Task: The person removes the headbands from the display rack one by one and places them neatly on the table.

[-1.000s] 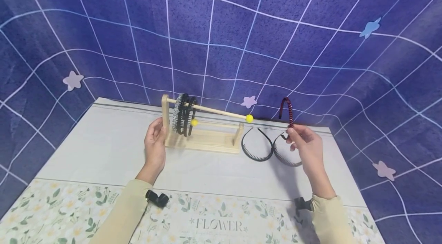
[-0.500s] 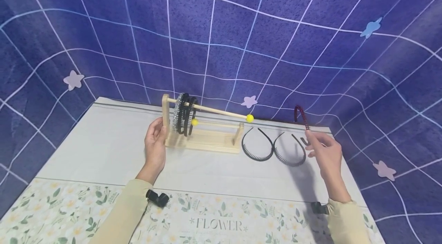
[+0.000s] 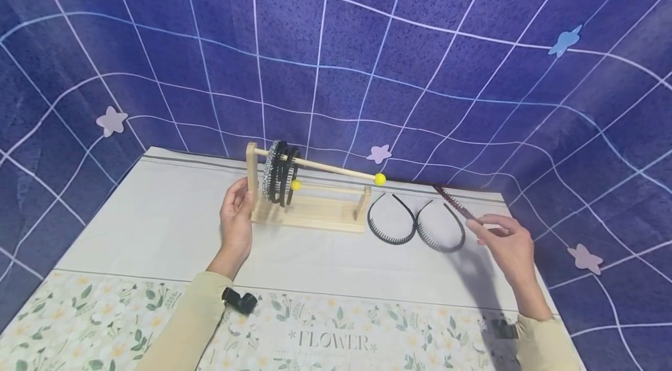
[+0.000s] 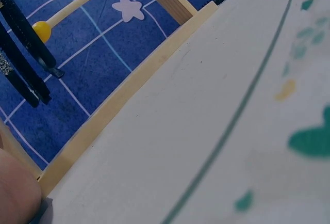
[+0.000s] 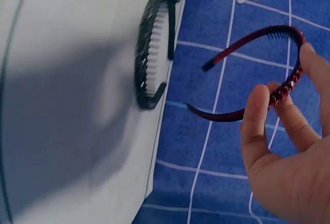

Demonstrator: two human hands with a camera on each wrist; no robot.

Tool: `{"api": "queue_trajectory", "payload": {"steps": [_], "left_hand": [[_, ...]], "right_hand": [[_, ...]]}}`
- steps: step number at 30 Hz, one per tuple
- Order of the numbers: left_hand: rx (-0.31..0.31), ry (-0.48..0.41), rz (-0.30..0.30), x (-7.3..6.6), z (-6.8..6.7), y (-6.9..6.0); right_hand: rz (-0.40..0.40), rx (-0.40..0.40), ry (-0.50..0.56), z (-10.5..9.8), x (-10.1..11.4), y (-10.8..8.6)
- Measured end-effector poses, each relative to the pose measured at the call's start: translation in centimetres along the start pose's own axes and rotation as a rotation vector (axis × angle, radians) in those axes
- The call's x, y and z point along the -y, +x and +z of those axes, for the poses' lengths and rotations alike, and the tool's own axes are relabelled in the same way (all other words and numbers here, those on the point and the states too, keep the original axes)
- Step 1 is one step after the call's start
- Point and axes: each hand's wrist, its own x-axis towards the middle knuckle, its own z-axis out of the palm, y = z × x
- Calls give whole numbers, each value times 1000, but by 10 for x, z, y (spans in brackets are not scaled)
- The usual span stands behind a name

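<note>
One red headband (image 5: 289,83) lowered, pinched in right hand (image 3: 506,245); left hand (image 3: 236,216) grips one wooden rack (image 3: 325,215); two dark headbands (image 3: 415,226) nearby

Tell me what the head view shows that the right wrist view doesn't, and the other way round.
Only the head view: the left hand gripping the wooden rack, the hanging headbands on that rack, and the FLOWER lettering.

Only the right wrist view: the open curve of the red headband, with a gap between its ends; from the head it appears nearly edge-on.

Both: the right hand holding that red headband, and dark headbands on the white table.
</note>
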Motion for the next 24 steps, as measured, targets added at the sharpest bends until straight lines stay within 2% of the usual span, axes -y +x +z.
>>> {"api": "queue_trajectory", "payload": {"steps": [4,11,24], "left_hand": [[2,11,2,0,0,1],[-7,20,-2,0,0,2],[-17,23,-5,-2,1,-1]], "right_hand": [[-86,10,-36,-7,-10,0],[-125,47,-114,-17,-24,-1],[-189,89,-164,-40,-63,3]]}}
